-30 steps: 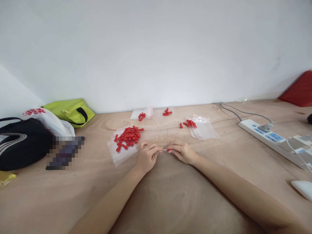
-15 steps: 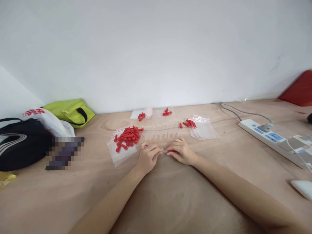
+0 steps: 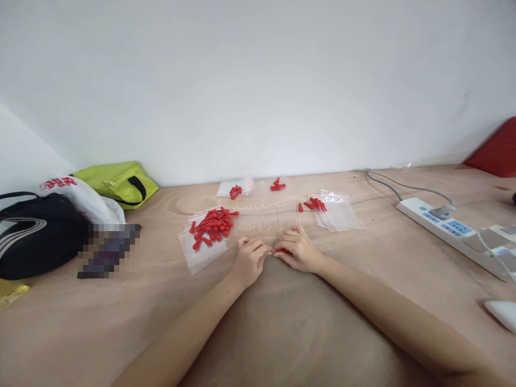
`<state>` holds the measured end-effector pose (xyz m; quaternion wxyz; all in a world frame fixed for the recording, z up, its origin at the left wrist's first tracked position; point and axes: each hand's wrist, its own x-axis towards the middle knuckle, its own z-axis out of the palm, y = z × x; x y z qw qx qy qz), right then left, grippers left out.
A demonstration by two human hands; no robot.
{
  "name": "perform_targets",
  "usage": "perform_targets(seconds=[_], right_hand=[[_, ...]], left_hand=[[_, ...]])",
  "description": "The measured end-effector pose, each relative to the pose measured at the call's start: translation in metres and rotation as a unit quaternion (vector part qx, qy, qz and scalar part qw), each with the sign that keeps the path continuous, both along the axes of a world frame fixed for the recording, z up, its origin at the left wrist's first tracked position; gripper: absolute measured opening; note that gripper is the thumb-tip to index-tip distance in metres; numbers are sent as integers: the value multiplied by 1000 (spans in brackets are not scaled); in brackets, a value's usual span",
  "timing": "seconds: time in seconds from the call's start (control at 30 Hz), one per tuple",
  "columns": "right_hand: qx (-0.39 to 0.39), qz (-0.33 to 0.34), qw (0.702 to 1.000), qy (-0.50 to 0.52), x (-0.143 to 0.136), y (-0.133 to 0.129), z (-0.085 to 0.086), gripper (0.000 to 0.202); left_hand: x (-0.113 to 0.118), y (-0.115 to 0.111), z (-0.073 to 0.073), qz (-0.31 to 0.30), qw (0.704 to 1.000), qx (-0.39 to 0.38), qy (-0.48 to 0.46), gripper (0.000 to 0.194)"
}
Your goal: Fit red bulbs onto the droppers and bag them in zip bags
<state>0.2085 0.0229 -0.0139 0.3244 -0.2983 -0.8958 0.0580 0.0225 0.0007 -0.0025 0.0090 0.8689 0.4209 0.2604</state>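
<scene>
My left hand (image 3: 250, 260) pinches a thin clear tube, mostly hidden by the fingers. Right beside it, my right hand (image 3: 299, 249) grips a red rubber bulb (image 3: 283, 250) whose end meets the tube. Beyond both hands lies a row of clear glass tubes (image 3: 266, 217). A pile of red bulbs (image 3: 213, 226) rests on clear zip bags (image 3: 201, 253) to the left. On the right, several tubes with red bulbs (image 3: 317, 204) lie across another clear bag (image 3: 342, 212), a single red bulb (image 3: 300, 207) beside them.
Two small groups of red bulbs (image 3: 235, 192) (image 3: 278, 185) lie on bags near the wall. A black bag (image 3: 38, 236), a white bag (image 3: 91, 201) and a green bag (image 3: 116, 183) stand left. A power strip (image 3: 443, 226) with cables lies right.
My hands have drawn closer together, and less of the tube shows between them. The whole view has shifted slightly.
</scene>
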Motion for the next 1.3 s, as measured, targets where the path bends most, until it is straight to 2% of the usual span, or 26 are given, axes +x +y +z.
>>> perform_targets(seconds=[0.27,0.37,0.5,0.57,0.67,0.73,0.8,0.93,1.0,1.07,1.13,1.2,1.3], right_hand=[[-15,-1,1000,1,-3,2,0,18],[-39,-1,999,13,3,5,1,17],[-88,-35,993,72,13,9,1,18],[-156,-54,974,157,13,10,-1,21],[-265,-71,910,310,4,8,-5,33],[-289,-71,879,372,-6,6,-7,36],[-288,-67,871,394,-16,5,-7,33],[-242,-96,895,363,-13,15,2,37],[-185,-149,918,318,5,28,10,41],[-127,-230,935,237,31,44,18,44],[-82,-345,926,130,58,57,22,44],[-72,-434,897,43,79,66,20,44],[-88,-481,872,-14,93,69,10,46]], left_hand=[[2,2,-3,1,1000,-1,-19,26],[0,4,-4,4,999,1,-38,24],[-7,4,-3,33,999,10,-37,25],[-8,4,-3,44,998,11,-39,25],[-7,4,-2,44,998,6,-46,24],[-6,4,-1,32,998,2,-47,23],[-4,3,0,14,999,-5,-45,22],[-2,3,1,-10,999,-25,-37,21],[-2,3,0,-11,999,-36,-30,25],[-2,4,-2,-3,999,-44,-25,25],[-2,5,-3,7,998,-52,-22,23],[-2,5,-4,12,998,-61,-19,21],[-1,5,-4,12,997,-68,-15,19]])
